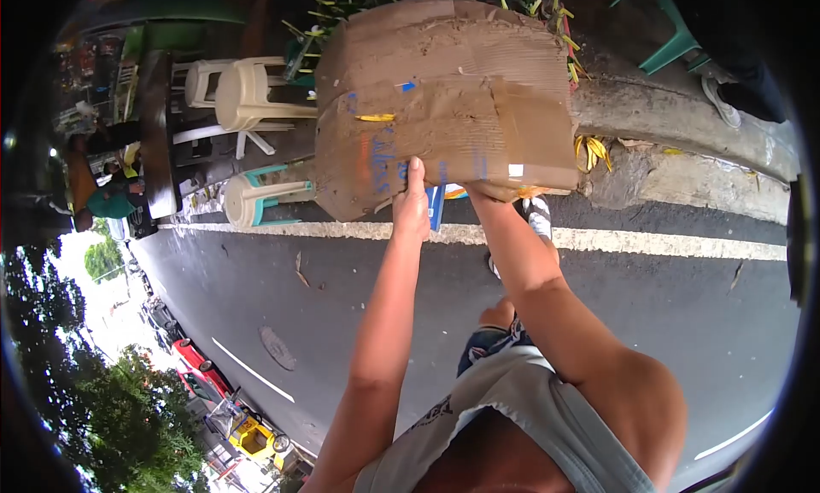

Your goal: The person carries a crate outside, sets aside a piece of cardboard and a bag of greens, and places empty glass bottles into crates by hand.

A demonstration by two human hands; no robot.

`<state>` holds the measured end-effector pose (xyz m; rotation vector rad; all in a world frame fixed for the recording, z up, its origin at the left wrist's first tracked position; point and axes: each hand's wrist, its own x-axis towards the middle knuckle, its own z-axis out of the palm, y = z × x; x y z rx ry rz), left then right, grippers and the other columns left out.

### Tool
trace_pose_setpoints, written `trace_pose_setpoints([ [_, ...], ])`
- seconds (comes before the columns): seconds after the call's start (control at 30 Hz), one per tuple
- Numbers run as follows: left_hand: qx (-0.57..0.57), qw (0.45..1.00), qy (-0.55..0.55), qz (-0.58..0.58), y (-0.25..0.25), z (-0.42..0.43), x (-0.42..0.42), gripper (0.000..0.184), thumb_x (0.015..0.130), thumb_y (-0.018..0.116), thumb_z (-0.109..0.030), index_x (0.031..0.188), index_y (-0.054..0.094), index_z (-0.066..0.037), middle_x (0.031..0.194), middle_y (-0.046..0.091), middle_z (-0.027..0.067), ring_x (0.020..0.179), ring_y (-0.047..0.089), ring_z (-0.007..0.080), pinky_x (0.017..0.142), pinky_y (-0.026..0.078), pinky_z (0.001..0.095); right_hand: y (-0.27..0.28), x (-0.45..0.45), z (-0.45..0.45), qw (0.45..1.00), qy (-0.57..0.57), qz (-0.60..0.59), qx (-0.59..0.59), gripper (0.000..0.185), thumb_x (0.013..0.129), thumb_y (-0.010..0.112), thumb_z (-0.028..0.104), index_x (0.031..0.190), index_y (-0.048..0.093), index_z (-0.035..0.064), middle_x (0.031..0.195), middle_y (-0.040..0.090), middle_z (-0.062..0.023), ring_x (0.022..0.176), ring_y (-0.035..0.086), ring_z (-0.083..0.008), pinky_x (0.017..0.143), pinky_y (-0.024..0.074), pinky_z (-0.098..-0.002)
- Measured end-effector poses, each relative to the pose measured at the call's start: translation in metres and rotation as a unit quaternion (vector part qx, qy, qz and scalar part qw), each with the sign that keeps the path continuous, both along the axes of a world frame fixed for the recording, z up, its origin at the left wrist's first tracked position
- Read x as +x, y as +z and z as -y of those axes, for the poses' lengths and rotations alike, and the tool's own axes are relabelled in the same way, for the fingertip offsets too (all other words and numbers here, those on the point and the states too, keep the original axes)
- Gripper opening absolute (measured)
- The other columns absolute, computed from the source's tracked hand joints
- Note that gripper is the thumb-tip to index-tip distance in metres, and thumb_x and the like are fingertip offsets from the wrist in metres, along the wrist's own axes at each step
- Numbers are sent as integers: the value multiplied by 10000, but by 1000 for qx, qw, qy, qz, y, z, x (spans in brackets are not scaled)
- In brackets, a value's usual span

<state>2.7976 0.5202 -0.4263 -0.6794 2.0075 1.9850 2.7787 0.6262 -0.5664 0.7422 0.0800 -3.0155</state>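
A large, dirty brown cardboard sheet [444, 92], creased and marked with blue and orange print, is held up in front of me. My left hand [412, 210] grips its near edge, thumb on top and the other fingers out of sight below. At the same edge, farther right, my right hand [485, 194] goes under the sheet and holds it from beneath; its fingers are hidden. A yellow scrap [376, 117] lies on top of the cardboard. Below the edge, between my hands, a blue object [436, 208] shows in part.
Cream plastic stools [239, 93] stand on the left, and a green plastic chair [670, 32] at upper right. Another person's shoe [722, 100] is near it. A stone curb [683, 122] with a yellow peel [593, 153] borders the road. A red car [201, 365] and yellow vehicle [254, 437] are farther left.
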Motion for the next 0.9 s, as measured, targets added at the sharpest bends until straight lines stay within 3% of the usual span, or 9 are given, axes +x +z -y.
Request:
trace_pose_setpoints([
  [0.13, 37, 999, 4, -11, -10, -3, 6, 738, 929, 641, -454, 1464, 358, -33, 1487, 415, 60, 1365, 384, 199, 1160, 276, 388, -5, 18, -9, 1000, -4, 20, -6, 354, 971, 545, 287, 1249, 545, 68, 1183, 623, -102, 1031, 616, -240, 903, 535, -381],
  [0.23, 295, 945, -7, -144, 46, -38, -20, 685, 940, 634, -402, 1472, 352, -75, 1465, 455, 58, 1319, 437, 228, 1135, 331, 432, -2, -7, 9, 999, 25, 28, 12, 352, 975, 545, 296, 1248, 546, 73, 1172, 627, -96, 1021, 619, -237, 892, 539, -377],
  [0.37, 319, 936, 102, -108, -19, -41, -95, 640, 941, 637, -394, 1438, 392, -73, 1426, 489, 58, 1299, 453, 224, 1125, 340, 435, -5, -58, 43, 995, 71, 17, 64, 369, 978, 548, 316, 1267, 535, 88, 1182, 624, -92, 1032, 613, -234, 893, 536, -375],
  [0.47, 327, 941, 79, 25, -19, -19, -93, 578, 949, 628, -397, 1376, 444, -54, 1381, 527, 56, 1263, 480, 214, 1093, 368, 440, -6, -71, 27, 994, 69, 0, 80, 429, 976, 556, 350, 1330, 499, 115, 1244, 602, -95, 1097, 590, -236, 928, 514, -377],
  [0.53, 316, 932, 25, 179, 10, 21, -59, 550, 958, 617, -406, 1330, 470, -29, 1350, 546, 119, 1261, 491, 258, 1057, 395, 450, 9, -60, 1, 987, 11, 31, -158, 418, 972, 564, 324, 1316, 527, 90, 1253, 606, -109, 1124, 588, -241, 964, 489, -380],
  [0.67, -87, 945, -241, 201, 88, 52, -45, 659, 892, 682, -459, 1361, 459, -55, 1357, 512, 206, 1314, 433, 346, 1077, 340, 527, -19, -57, 7, 994, -50, 29, -96, 417, 972, 565, 321, 1314, 529, 86, 1253, 607, -110, 1124, 589, -242, 965, 488, -379],
  [0.7, -321, 897, -301, -35, 89, 51, -60, 737, 842, 716, -484, 1388, 446, -69, 1374, 482, 227, 1338, 394, 375, 1088, 306, 553, -27, -49, 16, 995, -60, 38, -74, 416, 971, 566, 320, 1313, 530, 86, 1253, 607, -110, 1124, 589, -242, 965, 487, -379],
  [0.73, -521, 744, -328, -262, 86, 55, -73, 819, 792, 750, -509, 1416, 433, -84, 1391, 452, 249, 1361, 355, 405, 1098, 272, 579, -32, -38, 26, 995, -66, 50, -64, 416, 971, 566, 320, 1312, 530, 85, 1253, 607, -110, 1124, 589, -242, 965, 487, -379],
  [0.9, -505, 717, -406, -259, 39, 86, -109, 899, 752, 716, -620, 1429, 442, -96, 1472, 354, 268, 1408, 274, 432, 1099, 177, 663, -47, -15, 50, 991, -112, 68, -21, 415, 970, 567, 316, 1309, 534, 80, 1253, 607, -111, 1125, 589, -243, 966, 486, -378],
])
